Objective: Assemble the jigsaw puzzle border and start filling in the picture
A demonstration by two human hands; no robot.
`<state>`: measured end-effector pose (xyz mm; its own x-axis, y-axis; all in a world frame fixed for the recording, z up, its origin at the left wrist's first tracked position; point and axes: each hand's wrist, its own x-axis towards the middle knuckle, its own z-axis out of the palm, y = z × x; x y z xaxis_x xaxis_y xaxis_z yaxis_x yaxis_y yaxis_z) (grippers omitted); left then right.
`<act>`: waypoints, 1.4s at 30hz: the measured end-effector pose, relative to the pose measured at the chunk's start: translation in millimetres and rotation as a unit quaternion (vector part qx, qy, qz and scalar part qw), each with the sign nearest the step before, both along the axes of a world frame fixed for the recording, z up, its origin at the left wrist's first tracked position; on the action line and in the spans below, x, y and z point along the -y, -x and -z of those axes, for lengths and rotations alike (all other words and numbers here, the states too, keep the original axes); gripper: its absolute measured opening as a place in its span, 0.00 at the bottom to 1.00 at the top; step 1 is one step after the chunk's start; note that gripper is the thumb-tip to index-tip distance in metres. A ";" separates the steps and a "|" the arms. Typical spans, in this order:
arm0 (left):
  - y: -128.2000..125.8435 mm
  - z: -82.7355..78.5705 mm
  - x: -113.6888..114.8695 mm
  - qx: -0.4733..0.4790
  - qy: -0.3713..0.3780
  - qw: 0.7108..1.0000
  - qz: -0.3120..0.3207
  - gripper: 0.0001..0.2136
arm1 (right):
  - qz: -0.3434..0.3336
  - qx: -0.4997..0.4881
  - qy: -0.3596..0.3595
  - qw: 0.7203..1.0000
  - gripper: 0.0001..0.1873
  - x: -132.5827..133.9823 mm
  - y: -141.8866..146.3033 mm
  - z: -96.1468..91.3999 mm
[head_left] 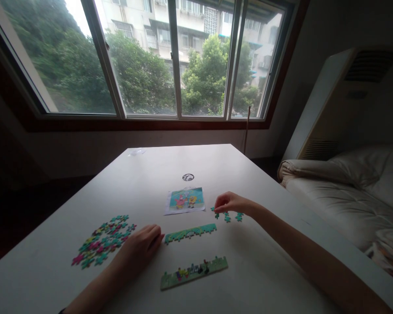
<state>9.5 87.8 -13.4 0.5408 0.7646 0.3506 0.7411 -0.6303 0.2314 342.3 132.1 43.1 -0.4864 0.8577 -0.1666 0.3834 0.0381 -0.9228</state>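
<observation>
My left hand (140,246) rests palm down on the white table (157,170), fingers curled loosely, its fingertips touching the left end of a joined teal puzzle strip (190,233). My right hand (229,202) is pinched on a teal puzzle piece (216,213) among a few loose teal pieces (233,216). A second joined strip (194,272) with coloured figures lies nearer to me. A pile of loose pink, yellow and teal pieces (101,240) sits left of my left hand. A small cartoon reference picture (185,200) lies beyond the strips.
A round cable hole (187,177) is in the table's middle, and a bit of clear plastic (136,152) lies near its far edge. A cream sofa (347,187) stands to the right. A wide window (170,61) faces trees and buildings.
</observation>
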 end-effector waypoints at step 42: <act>-5.0 -15.4 8.8 0.024 -0.057 0.990 0.128 0.10 | -0.151 0.261 -0.252 0.919 0.11 28.3 18.7 0.9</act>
